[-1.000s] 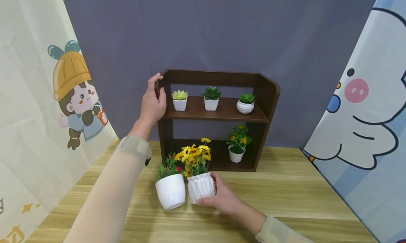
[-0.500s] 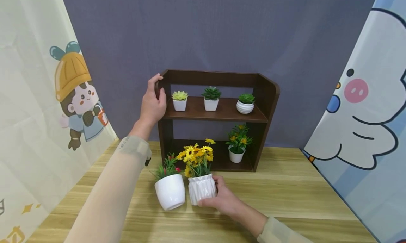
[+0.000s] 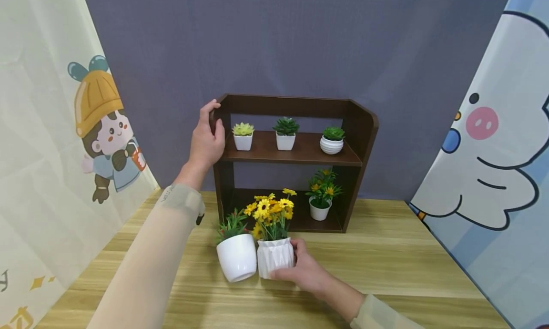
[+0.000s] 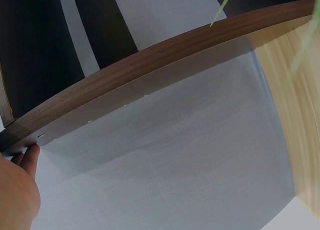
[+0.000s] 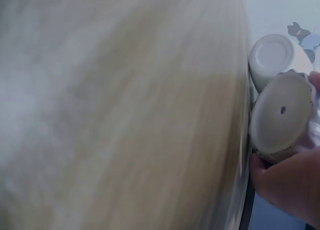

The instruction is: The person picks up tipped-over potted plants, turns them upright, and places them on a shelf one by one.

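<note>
- Two hands at work: the right hand [image 3: 300,272] wraps its fingers round a ribbed white pot of yellow flowers [image 3: 275,256], lifted off the wooden surface [image 3: 386,267]; the right wrist view shows the pot's underside [image 5: 280,117] clear of the boards, a small hole at its middle.
- The left hand [image 3: 207,140] grips the upper front corner of the left side panel of a dark brown shelf unit [image 3: 296,105], thumb on the inner face, fingers curled over the edge; the left wrist view shows a fingertip [image 4: 31,157] against the panel's rim.
- Touching the held pot on its left, a smooth round white pot with red-tipped greenery [image 3: 237,256] leans tilted, in front of the shelf unit's left end.
- On the lower shelf, toward its right end, stands a small white pot of yellow blooms [image 3: 320,202].
- Three little succulents line the upper shelf: a yellow-green one [image 3: 243,136] at the left, a dark green one [image 3: 286,133] in the middle, a round striped pot [image 3: 332,140] at the right.
- The shelf unit sits at the surface's far edge, against a grey backdrop [image 3: 300,43], with cartoon-printed curtains [image 3: 51,128] on either side.
</note>
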